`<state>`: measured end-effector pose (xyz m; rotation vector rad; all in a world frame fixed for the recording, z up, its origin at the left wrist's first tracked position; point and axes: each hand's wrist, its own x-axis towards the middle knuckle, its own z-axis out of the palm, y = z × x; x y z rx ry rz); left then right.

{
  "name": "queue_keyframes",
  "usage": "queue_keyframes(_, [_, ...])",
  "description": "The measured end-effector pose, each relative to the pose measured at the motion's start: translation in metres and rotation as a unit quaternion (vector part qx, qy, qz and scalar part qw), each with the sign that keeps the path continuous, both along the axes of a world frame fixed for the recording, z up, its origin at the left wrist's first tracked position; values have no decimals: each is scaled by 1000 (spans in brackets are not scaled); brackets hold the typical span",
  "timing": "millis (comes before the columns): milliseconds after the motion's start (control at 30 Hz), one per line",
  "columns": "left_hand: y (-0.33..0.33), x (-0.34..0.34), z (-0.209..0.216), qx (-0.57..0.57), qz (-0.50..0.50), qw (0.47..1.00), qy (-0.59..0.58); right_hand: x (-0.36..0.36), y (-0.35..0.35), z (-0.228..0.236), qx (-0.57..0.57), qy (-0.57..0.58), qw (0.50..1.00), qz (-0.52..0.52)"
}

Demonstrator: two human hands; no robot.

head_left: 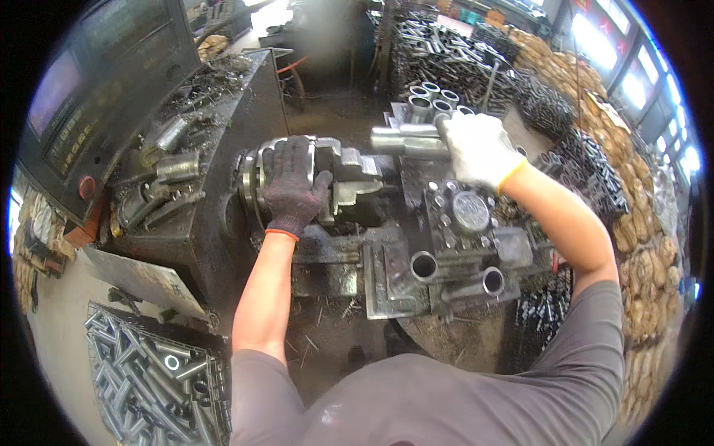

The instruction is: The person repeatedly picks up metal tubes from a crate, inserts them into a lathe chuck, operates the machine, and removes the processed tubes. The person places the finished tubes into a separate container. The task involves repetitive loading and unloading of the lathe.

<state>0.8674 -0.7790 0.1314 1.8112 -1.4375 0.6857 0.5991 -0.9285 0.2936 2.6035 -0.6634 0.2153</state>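
Note:
My left hand (291, 182), in a dark glove with an orange cuff, lies with its fingers stretched over the lathe chuck (256, 186). Stepped metal jaws (355, 184) stick out from the chuck to the right of that hand. Wrapped in a white glove, my right hand (482, 151) is closed round the right end of a shiny metal tube (405, 141). This tube lies level, its left end pointing at the jaws; a second tube seems to lie along it. Just beyond are several upright tubes (419, 110). The right fingertips are partly hidden.
Below my right hand sits a bolted tool post (470, 212) with two open-ended holders (424, 265). A control panel (89, 111) stands at the left. Loose tubes fill a bin (152, 379) at lower left. Metal parts (454, 48) and stacked sacks (628, 201) line the right.

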Motion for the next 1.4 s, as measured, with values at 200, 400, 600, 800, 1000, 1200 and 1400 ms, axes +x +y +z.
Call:
queue_keyframes(200, [132,-188,-1,-118,-332,492,796,-44,179,-59,226,-115,966,42])
queue_keyframes(400, [158,-190,-80,65,-82,500,860,-83,202,-227,576,14,802,-157])
queue_keyframes(600, [148,-197,-154,48,-132,427,893,-129,173,-329,741,-70,646,-171])
queue_keyframes(800, [161,-175,-198,-69,-474,103,872,-150,176,-309,774,81,614,-131])
queue_keyframes(1000, [171,-199,-120,112,-248,525,806,-217,178,-220,639,-66,753,-147])
queue_keyframes(1200, [95,-279,-93,90,-285,854,427,-253,130,-181,651,-350,674,-5])
queue_keyframes(1400, [111,-268,-107,69,-259,835,481,-206,127,-209,571,-320,746,-122])
